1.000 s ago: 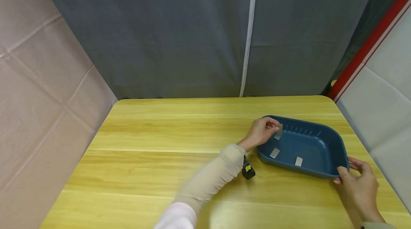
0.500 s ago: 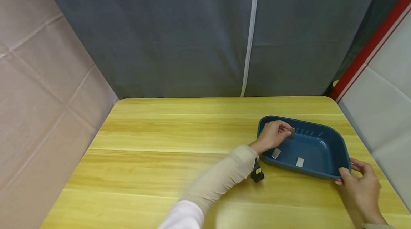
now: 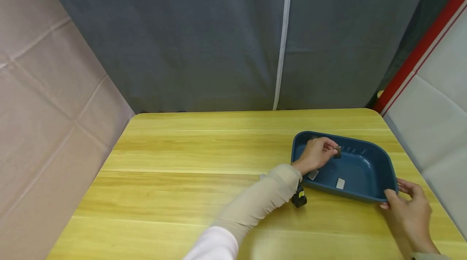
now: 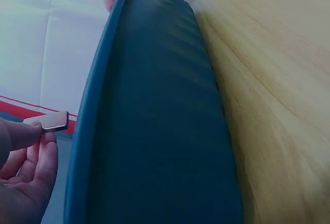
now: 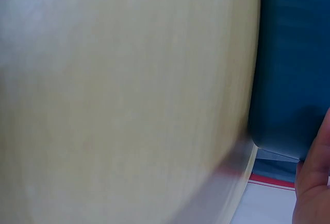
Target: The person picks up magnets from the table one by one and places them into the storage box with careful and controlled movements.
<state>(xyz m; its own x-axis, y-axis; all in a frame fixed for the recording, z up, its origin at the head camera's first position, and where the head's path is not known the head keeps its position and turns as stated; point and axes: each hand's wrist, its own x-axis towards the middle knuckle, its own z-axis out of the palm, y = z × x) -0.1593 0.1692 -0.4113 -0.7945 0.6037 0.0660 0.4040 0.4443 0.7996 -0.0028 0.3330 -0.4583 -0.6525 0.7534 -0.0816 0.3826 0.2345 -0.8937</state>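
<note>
My left hand (image 3: 315, 155) is over the left part of a blue plastic basin (image 3: 375, 151) and pinches a small flat grey metal plate (image 3: 337, 152) between thumb and fingers. The left wrist view shows this thin square-cornered plate (image 4: 51, 121) held beside the basin's rim (image 4: 95, 87). Two similar plates lie on the basin floor, one (image 3: 340, 183) near the front wall and one (image 3: 313, 174) partly covered by my left wrist. At the basin's near right corner, my right hand (image 3: 410, 207) grips the rim, thumb on top and fingers outside.
The basin stands on the right of a yellow wood-grain table (image 3: 175, 146). A small pale piece (image 3: 262, 176) peeks out behind my left sleeve. A black device (image 3: 299, 197) hangs at the left wrist. A grey curtain (image 3: 204, 49) and a white right-hand wall (image 3: 438, 106) border the table.
My left hand has moved right with the plate, from the basin's left rim to further over its inside. My right hand has stayed on the corner. The small pale piece has come into view.
</note>
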